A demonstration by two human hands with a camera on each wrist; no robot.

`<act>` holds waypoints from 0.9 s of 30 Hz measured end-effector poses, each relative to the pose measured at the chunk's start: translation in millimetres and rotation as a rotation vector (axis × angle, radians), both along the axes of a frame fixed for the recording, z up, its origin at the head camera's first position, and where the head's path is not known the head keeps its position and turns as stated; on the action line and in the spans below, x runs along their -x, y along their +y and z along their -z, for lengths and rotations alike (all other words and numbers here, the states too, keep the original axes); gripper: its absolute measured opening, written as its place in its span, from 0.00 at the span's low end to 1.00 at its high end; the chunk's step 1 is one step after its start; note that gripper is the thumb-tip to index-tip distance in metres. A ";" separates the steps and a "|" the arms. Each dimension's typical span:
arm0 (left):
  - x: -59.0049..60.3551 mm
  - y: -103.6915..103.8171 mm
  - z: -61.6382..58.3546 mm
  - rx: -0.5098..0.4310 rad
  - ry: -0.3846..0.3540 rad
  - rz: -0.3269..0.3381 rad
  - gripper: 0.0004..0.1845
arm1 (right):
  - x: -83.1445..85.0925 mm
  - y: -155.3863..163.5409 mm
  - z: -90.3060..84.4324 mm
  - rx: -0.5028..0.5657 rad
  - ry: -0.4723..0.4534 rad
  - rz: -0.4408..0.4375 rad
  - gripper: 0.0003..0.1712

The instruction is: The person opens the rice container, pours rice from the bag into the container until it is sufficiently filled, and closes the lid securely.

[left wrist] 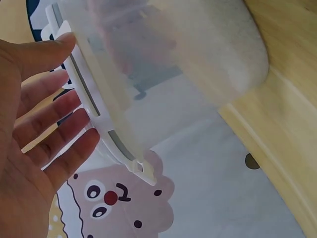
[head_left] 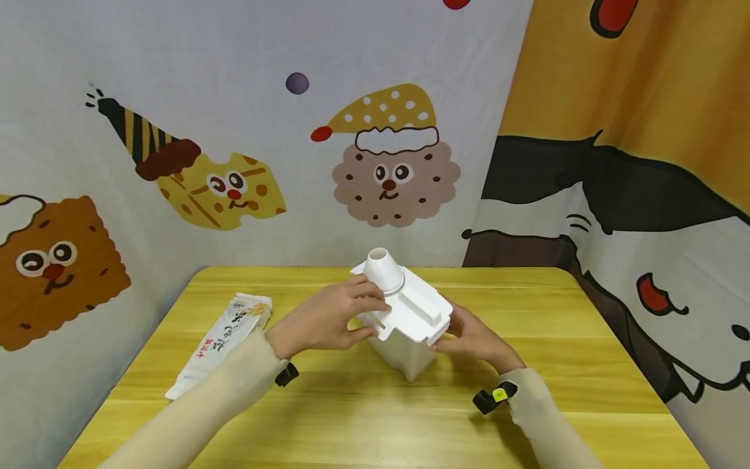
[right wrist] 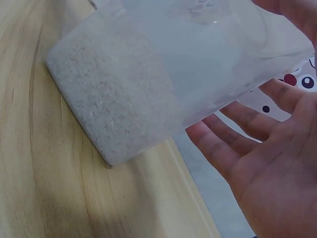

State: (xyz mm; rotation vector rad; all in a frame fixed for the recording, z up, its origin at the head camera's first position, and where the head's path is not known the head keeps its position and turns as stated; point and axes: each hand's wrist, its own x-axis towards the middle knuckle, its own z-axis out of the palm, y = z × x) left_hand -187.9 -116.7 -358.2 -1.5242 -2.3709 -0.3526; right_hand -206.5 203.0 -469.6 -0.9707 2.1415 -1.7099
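Note:
A translucent rice container (head_left: 404,358) stands on the wooden table, topped by a white lid (head_left: 422,312) with a cone-shaped spout (head_left: 381,270). White rice grains (right wrist: 114,94) fill its lower part in the right wrist view. My left hand (head_left: 336,312) is at the lid's left edge. In the left wrist view, its thumb presses the rim and its fingertips (left wrist: 91,136) touch the lid's outer side. With thumb on one side and fingers on the other, my right hand (head_left: 474,339) holds the container's right side just below the lid.
To the left lies a white packet (head_left: 219,345) with printed characters, partly behind my left forearm. A cartoon-printed cloth (head_left: 263,247) hangs behind the table (head_left: 351,423). Black wrist cameras (head_left: 495,397) sit on both sleeves.

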 end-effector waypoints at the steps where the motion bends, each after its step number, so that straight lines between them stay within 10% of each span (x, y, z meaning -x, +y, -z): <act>1: 0.1 -0.1 0.1 0.005 0.002 -0.001 0.17 | 0.3 -0.2 0.1 0.002 0.003 -0.003 0.49; 27: 4.1 5.9 5.2 -0.014 0.050 -0.057 0.12 | 3.7 -1.0 5.9 0.005 -0.006 0.020 0.50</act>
